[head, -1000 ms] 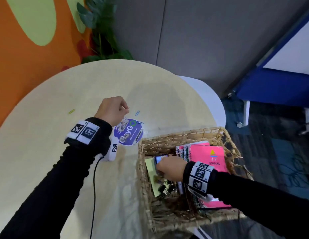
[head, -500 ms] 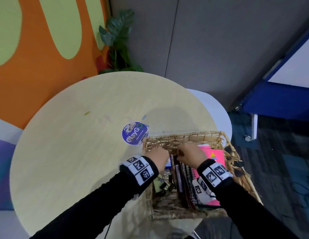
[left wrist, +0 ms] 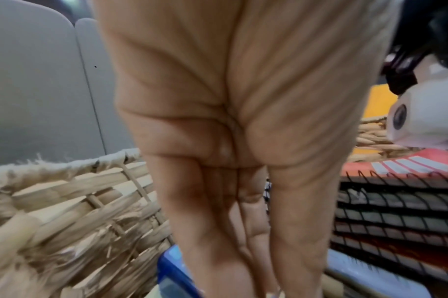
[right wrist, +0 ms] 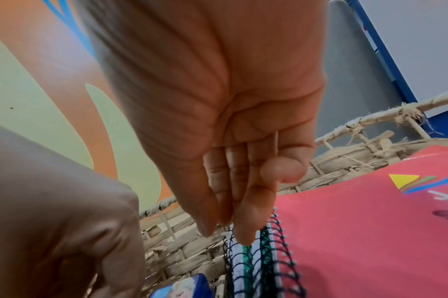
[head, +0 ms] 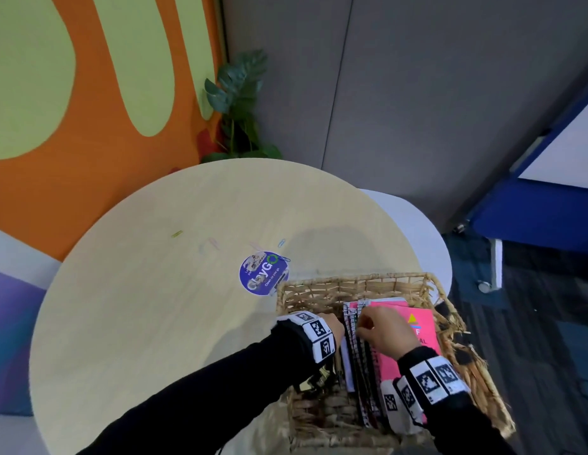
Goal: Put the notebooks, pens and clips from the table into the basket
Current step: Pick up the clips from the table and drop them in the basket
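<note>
The wicker basket (head: 351,278) stands at the table's near right edge. Inside, several spiral notebooks (head: 358,356) stand on edge against a pink notebook (head: 420,323). My right hand (head: 368,326) rests on their wire bindings (right wrist: 256,262), fingers (right wrist: 245,225) straight and thumb folded in. My left hand (head: 332,325) reaches straight down between the basket's left wall (left wrist: 64,167) and the notebooks (left wrist: 396,211), next to a blue item (left wrist: 171,272). It grips nothing that I can see. Loose paper clips lie on the table: a green one (head: 176,233), a pink one (head: 215,243) and a blue one (head: 281,242).
A round blue sticker (head: 263,273) sits on the round beige table (head: 138,323) just left of the basket's far corner, with another clip (head: 285,258) at its edge. A plant (head: 240,103) and grey wall panels stand behind the table. A blue frame is at the right.
One second ago my left hand was over the table by the sticker. It has since moved into the basket beside the right hand, and the notebooks now stand on edge.
</note>
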`<action>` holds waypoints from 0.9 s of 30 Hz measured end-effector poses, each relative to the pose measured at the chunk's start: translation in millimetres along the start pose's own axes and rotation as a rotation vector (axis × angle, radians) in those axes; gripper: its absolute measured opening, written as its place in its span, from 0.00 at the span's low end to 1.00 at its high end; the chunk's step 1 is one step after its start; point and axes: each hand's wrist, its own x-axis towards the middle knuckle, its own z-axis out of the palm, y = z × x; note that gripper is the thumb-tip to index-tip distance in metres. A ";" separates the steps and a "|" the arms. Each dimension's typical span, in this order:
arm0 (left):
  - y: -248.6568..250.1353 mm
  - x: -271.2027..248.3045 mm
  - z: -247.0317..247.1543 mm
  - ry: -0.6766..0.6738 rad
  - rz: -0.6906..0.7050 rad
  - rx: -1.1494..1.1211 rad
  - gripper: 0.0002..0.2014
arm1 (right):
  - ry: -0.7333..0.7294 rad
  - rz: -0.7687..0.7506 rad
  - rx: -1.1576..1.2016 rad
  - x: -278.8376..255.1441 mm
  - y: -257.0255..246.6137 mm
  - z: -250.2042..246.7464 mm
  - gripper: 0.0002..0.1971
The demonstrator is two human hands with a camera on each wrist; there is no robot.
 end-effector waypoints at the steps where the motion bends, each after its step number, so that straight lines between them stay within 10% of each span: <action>1: -1.6 -2.5 -1.9 0.010 0.007 -0.006 0.19 | -0.006 0.000 0.000 0.4 -0.7 -0.4 0.04; 12: -133.2 -29.0 -29.1 0.880 -0.085 -0.844 0.08 | 0.154 -0.248 0.126 72.4 -70.7 -86.7 0.03; 21: -239.4 45.7 -2.6 0.751 -0.380 -0.713 0.14 | -0.378 -0.400 -0.402 223.4 -147.4 -47.8 0.12; 27: -259.6 77.8 5.6 0.795 -0.405 -0.702 0.13 | -0.477 -0.309 -0.596 254.6 -163.1 -13.9 0.21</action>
